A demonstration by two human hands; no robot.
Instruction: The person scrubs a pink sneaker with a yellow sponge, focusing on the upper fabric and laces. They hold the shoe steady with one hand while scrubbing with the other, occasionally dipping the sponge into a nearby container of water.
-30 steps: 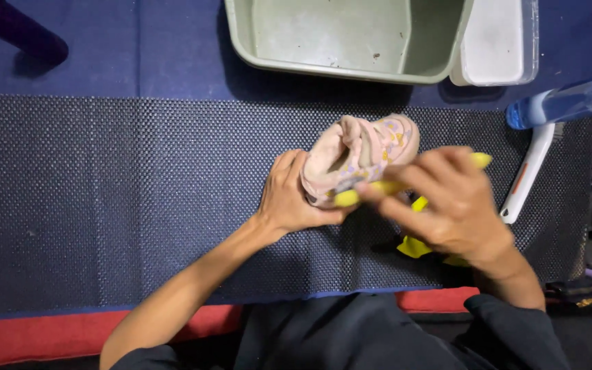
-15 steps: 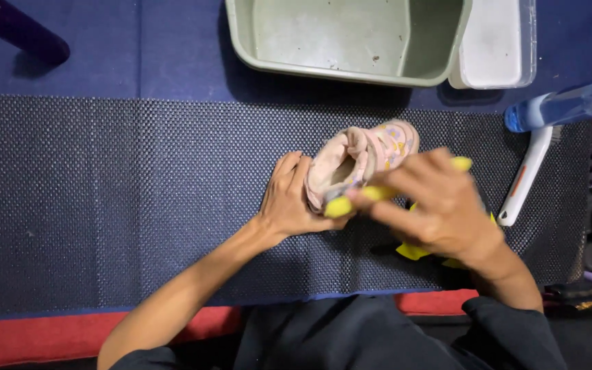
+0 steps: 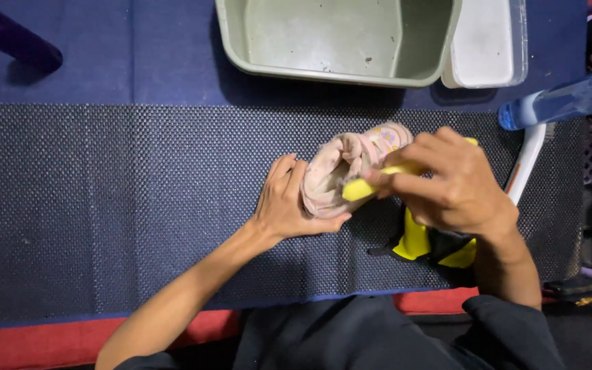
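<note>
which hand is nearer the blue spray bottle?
Right. The right hand is just left of and below the spray bottle; the left hand is farther left, beyond the pink shoe.

Green tub (image 3: 337,72), white lid (image 3: 484,44), spray bottle (image 3: 560,103), dark mat (image 3: 104,205).

Light: dim room, brightest at top centre, on the green tub (image 3: 340,41).
Shadows: soft, dark under hands, mid-frame.
Focus: sharp centre; no motion blur.
Edges: right side murky, slight wide-angle bend.
</note>
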